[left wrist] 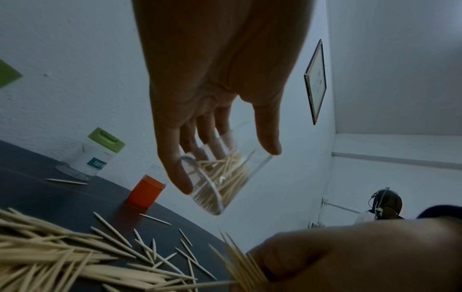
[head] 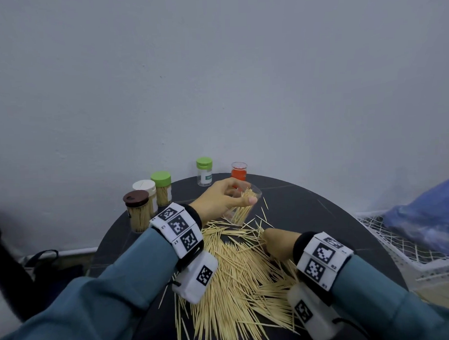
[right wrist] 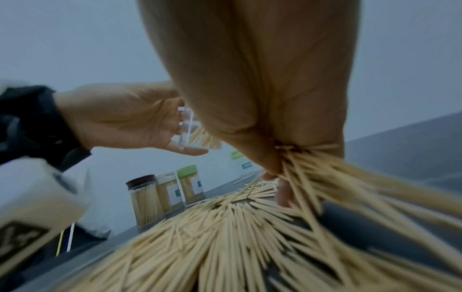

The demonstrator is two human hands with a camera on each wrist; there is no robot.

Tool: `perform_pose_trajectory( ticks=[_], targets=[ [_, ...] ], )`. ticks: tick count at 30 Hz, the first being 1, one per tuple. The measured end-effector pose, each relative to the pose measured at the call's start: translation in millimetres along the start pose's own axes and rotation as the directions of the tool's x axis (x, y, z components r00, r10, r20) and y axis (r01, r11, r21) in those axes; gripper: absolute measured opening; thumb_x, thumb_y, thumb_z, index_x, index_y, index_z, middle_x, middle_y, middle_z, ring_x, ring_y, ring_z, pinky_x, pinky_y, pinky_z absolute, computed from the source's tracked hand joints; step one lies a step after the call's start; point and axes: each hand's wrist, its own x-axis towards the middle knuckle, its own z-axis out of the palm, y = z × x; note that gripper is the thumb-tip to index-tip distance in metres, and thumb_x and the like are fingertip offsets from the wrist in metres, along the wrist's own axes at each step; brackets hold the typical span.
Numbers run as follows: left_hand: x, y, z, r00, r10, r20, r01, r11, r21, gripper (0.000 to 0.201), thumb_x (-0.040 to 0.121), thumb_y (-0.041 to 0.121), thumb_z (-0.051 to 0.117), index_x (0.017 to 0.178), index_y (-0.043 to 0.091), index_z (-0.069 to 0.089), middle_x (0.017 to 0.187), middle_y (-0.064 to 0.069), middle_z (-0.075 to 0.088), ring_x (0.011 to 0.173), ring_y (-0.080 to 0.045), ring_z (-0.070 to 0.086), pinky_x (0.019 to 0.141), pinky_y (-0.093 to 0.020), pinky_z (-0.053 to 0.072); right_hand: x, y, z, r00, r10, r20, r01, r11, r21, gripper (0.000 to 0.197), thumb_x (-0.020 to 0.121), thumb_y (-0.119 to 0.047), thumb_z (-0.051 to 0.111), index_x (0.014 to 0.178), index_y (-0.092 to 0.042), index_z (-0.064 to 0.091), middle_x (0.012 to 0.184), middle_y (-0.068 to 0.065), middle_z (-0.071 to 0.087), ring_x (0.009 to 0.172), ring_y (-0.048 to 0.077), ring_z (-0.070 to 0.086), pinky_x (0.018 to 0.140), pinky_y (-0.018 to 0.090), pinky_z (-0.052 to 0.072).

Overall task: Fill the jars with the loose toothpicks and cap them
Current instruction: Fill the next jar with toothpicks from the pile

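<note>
The left hand [head: 220, 199] holds a clear open jar [head: 241, 207] off the table, fingers and thumb curled round its wall. The jar is tilted, its long axis slanting so the mouth faces up and toward the far right, and it is partly filled with toothpicks. The right hand [head: 278, 243] sits just beside and nearer the person, down on the pile of loose toothpicks [head: 232, 274], its fingers closed round a bunch [right wrist: 312, 177] that fans out below the fist. Judging by this, the bunch needs lifting and turning parallel to the jar's axis before it can slide in; the right hand is the nearer one.

Behind stand 3 filled, capped jars: brown-lidded [head: 137, 213], white-lidded [head: 145, 190] and green-lidded [head: 161, 187]. Farther back are an empty green-capped jar [head: 204, 171] and an orange cap [head: 239, 175] under clear plastic. Nothing stands between bunch and mouth except stray toothpicks on the dark table [head: 321, 204].
</note>
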Motion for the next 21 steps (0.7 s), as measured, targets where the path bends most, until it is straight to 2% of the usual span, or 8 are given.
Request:
perform_pose_trajectory(
  ticks=[1,3,5,8,11,14,18,21],
  targets=[
    [0,0,0,1.0,0.002,-0.001,-0.002,1.0,0.002,0.046,0.085,0.023,0.067,0.128,0.016,0.052,0.123,-0.006,0.059,0.093,-0.003,0.058,0.062,-0.016,0.053,2,2,0,1.0,0.005,-0.014,-0.004,0.997,0.078,0.02,0.097,-0.004,0.035,0.082,-0.015,0.043,0.07,-0.003,0.037,0.086,0.018,0.043,0.075,0.025,0.034],
    [0,0,0,1.0,0.002,-0.003,-0.002,1.0,0.007,0.046,0.085,0.024,0.067,0.128,0.016,0.052,0.123,-0.006,0.058,0.094,-0.003,0.057,0.061,-0.016,0.052,7,6,-1,0.999,0.016,-0.029,-0.005,0.947,0.322,0.026,0.097,-0.003,0.031,0.077,-0.016,0.04,0.071,-0.003,0.039,0.071,0.013,0.045,0.069,0.023,0.039],
    [0,1,0,1.0,-0.005,-0.006,0.005,1.0,0.008,0.046,0.085,0.025,0.068,0.128,0.017,0.053,0.123,-0.006,0.058,0.096,-0.005,0.057,0.062,-0.017,0.051,6,9,-3,0.997,0.046,-0.056,-0.004,0.803,0.596,0.025,0.098,-0.003,0.025,0.082,-0.013,0.041,0.072,0.0,0.041,0.061,0.009,0.04,0.058,0.019,0.038],
    [0,0,3,1.0,-0.017,-0.006,0.017,1.0,0.004,0.045,0.084,0.025,0.069,0.126,0.018,0.054,0.123,-0.007,0.059,0.098,-0.009,0.059,0.06,-0.016,0.052,11,13,-5,0.987,0.067,-0.149,0.075,0.624,0.778,0.021,0.098,0.0,0.023,0.098,-0.007,0.043,0.072,0.002,0.041,0.06,0.01,0.039,0.055,0.018,0.038],
    [-1,-1,5,1.0,-0.014,0.003,0.014,1.0,0.019,0.046,0.084,0.025,0.069,0.126,0.018,0.053,0.122,-0.007,0.061,0.098,-0.009,0.06,0.054,-0.01,0.05,19,16,-11,0.971,0.062,-0.229,0.169,0.494,0.853,0.021,0.098,0.0,0.024,0.104,-0.003,0.045,0.071,0.002,0.041,0.059,0.009,0.039,0.054,0.018,0.041],
    [-1,0,5,1.0,-0.01,0.003,0.01,1.0,0.017,0.047,0.084,0.027,0.069,0.127,0.018,0.053,0.12,-0.006,0.061,0.097,-0.01,0.06,0.056,-0.011,0.051,24,18,-23,0.948,0.057,-0.314,0.268,0.391,0.88,0.019,0.099,0.001,0.025,0.098,-0.005,0.043,0.071,0.002,0.04,0.059,0.009,0.039,0.056,0.02,0.041],
    [-1,1,5,1.0,-0.015,0.002,0.015,1.0,-0.004,0.045,0.083,0.027,0.069,0.125,0.018,0.053,0.117,-0.005,0.061,0.091,-0.005,0.06,0.053,-0.01,0.048,17,13,-53,0.858,0.112,-0.502,0.459,0.272,0.846,0.03,0.099,0.003,0.022,0.085,-0.015,0.041,0.071,0.001,0.04,0.06,0.01,0.038,0.059,0.021,0.038],
    [-1,-1,7,0.999,-0.03,0.022,0.031,0.999,-0.016,0.043,0.084,0.024,0.069,0.123,0.017,0.054,0.114,-0.005,0.061,0.089,-0.004,0.059,0.052,-0.01,0.047,12,5,-75,0.782,0.11,-0.614,0.589,0.193,0.785,0.032,0.099,0.002,0.02,0.083,-0.017,0.039,0.07,0.0,0.039,0.059,0.009,0.037,0.057,0.019,0.037]
  ],
)
